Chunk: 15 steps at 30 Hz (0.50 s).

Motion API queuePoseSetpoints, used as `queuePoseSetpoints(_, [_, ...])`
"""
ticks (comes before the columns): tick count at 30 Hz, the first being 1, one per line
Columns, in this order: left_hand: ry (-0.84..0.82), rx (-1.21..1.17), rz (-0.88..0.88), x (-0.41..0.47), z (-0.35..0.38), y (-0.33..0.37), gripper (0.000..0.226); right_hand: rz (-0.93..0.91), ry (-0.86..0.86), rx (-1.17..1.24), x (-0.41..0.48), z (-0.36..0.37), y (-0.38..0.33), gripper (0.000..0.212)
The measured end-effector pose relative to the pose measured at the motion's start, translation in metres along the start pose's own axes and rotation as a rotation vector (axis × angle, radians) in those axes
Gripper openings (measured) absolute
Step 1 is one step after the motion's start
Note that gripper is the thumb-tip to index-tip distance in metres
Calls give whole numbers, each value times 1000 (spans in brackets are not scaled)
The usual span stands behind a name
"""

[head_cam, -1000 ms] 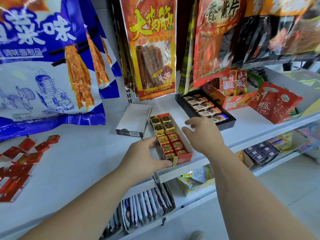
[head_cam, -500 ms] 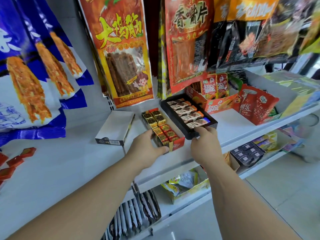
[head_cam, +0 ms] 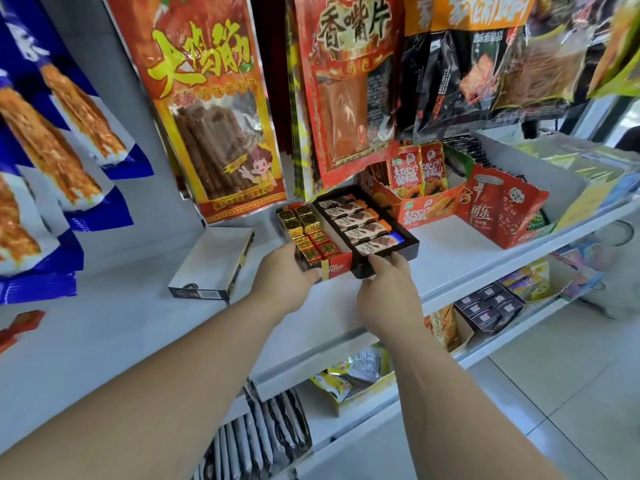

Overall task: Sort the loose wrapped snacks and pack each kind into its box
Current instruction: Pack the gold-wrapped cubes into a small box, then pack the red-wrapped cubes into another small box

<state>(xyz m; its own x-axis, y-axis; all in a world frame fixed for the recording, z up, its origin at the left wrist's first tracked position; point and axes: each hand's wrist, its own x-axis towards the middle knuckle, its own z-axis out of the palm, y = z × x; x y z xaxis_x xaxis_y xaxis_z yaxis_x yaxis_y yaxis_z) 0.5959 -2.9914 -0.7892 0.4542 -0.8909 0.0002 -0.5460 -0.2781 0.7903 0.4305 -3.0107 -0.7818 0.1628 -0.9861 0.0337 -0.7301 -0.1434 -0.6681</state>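
Observation:
A narrow red box [head_cam: 337,269] filled with gold and red wrapped sweets [head_cam: 310,233] stands on the white shelf [head_cam: 450,265]. My left hand [head_cam: 282,277] grips its near left corner. Beside it on the right, touching it, lies a black tray [head_cam: 410,245] of brown and orange wrapped bars [head_cam: 358,220]. My right hand [head_cam: 389,289] holds the tray's near edge, fingers curled over the rim. An empty white box [head_cam: 211,268] lies to the left. A few loose red wrapped snacks [head_cam: 20,325] show at the far left edge.
Large snack bags [head_cam: 214,109] hang from the shelf's back wall above the boxes. An orange display box [head_cam: 422,206] and a red cola-print box [head_cam: 498,209] stand to the right. Lower shelves [head_cam: 363,410] hold more packets.
The red box and the black tray now lie side by side against each other. My right hand has gone from above the red box to the tray's near edge. The view has swung right.

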Motion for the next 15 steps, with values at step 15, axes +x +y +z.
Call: queuePoseSetpoints(15, [-42,173,21,-24,-23,7,64,-36,103,12,-3,6,-13,47])
